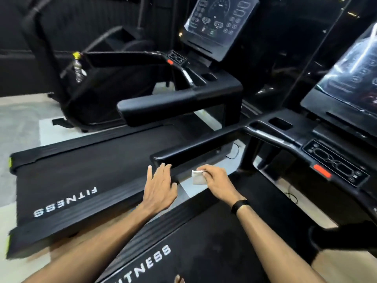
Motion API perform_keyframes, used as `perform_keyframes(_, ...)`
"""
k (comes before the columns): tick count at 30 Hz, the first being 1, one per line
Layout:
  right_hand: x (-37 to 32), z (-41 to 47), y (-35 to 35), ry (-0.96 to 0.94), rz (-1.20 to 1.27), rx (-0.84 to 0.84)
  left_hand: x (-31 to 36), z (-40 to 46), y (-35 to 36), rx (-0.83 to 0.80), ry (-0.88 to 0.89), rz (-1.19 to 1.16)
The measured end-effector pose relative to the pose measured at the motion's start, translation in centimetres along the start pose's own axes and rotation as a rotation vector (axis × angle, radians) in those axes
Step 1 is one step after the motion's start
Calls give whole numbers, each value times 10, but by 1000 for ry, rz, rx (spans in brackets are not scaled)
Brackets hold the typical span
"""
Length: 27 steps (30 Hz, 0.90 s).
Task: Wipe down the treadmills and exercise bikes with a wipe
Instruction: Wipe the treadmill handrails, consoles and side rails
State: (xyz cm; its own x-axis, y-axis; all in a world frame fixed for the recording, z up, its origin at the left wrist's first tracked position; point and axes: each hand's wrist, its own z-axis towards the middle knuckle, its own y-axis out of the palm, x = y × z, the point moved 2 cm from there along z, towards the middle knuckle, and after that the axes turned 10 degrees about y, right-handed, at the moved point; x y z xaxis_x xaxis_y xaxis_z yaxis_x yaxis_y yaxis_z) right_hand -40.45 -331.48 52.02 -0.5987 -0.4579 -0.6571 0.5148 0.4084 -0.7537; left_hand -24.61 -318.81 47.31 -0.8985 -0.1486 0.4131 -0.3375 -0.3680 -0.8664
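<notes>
The treadmill belt [214, 252] lies nearest. Above it, the right hand [216, 183] pinches a white wipe [197, 178] just under the handrail [195, 148]; the left hand [161, 184], fingers straight, rests at the handrail's end.

I see a plastic water bottle [78, 68] with a yellow cap standing upright at the far left, apparently in a side holder, though the blur keeps me from being sure. Beneath everything lies a pale floor [19, 127], light grey and beige in patches. A thin black cable [234, 151] loops on the floor further back, and another cable [290, 196] curls on the floor at right. Behind it all I see a dark wall [85, 15], nearly black. A black wristband [239, 206] circles one wrist.
</notes>
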Motion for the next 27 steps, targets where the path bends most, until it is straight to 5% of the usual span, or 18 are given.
perform_keyframes(10,33,70,-6,41,104,-71,-15,57,18,-49,-164,73)
perform_keyframes(21,30,105,14,94,158,-40,-38,87,31,-142,-115,165)
perform_keyframes(27,20,129,20,157,137,54,-61,102,41,-391,-30,273)
